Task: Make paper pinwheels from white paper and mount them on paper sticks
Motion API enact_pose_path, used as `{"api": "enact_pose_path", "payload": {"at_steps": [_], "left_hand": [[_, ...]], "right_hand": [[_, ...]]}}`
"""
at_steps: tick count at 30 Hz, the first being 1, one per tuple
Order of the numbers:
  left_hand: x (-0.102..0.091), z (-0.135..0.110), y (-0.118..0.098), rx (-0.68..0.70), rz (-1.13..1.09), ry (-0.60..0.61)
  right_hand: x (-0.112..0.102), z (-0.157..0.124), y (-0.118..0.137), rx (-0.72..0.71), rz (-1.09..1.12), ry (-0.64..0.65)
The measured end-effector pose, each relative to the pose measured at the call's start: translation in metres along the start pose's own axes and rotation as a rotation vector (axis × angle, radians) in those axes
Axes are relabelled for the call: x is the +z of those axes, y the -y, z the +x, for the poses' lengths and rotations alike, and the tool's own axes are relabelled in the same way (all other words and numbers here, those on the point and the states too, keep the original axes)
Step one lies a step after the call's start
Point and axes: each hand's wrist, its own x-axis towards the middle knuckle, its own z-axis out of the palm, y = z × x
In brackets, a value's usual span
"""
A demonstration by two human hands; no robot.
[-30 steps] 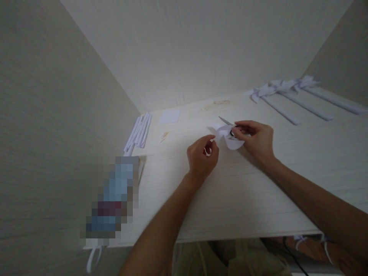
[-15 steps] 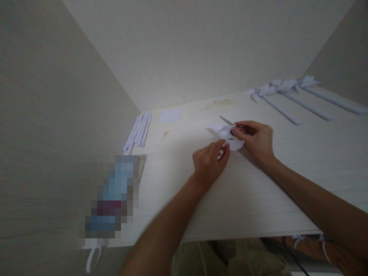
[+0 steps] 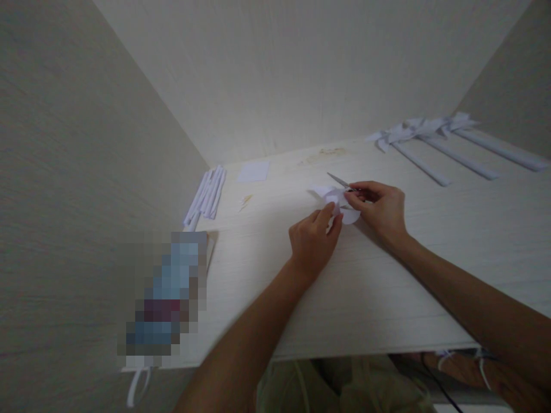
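Between my hands, just over the white table [image 3: 387, 310], is a piece of white paper [image 3: 350, 215] with curled, folded flaps, shaped like a paper pinwheel. My left hand [image 3: 313, 238] pinches its near side between thumb and fingers. In my right hand [image 3: 381, 203] is a pair of scissors [image 3: 338, 179], with the pointed metal blades jutting out to the upper left and the handles mostly covered by my fingers. The right fingertips also rest at the paper's right edge; whether they grip it I cannot tell.
Several rolled paper sticks [image 3: 206, 192] lie at the left, near a square paper sheet [image 3: 253, 171] and small thin bits [image 3: 245, 202]. A blurred-out object [image 3: 176, 281] is at the front left. Three paper pinwheels on sticks [image 3: 456, 155] lie at the back right.
My left fingers have moved slightly up onto the paper's middle, folding a flap inward. My right hand, with the scissors, has shifted a little left.
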Motion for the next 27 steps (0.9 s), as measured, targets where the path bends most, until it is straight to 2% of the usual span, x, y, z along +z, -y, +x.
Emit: {"api": "enact_pose_path", "payload": {"at_steps": [11,15,21,27], "left_hand": [[0.001,0.002,-0.002,-0.122,-0.041,0.100],[0.003,0.003,-0.002,-0.200,-0.096,0.094],[0.008,0.006,0.004,-0.352,-0.260,0.140],[0.011,0.011,0.012,-0.392,-0.400,0.190]], "right_hand": [[0.001,-0.001,0.001,-0.079,-0.051,0.024],[0.001,-0.001,0.001,-0.115,-0.082,0.026],[0.000,-0.001,0.001,-0.151,-0.095,0.051],[0.000,0.000,-0.001,-0.226,-0.124,0.066]]}}
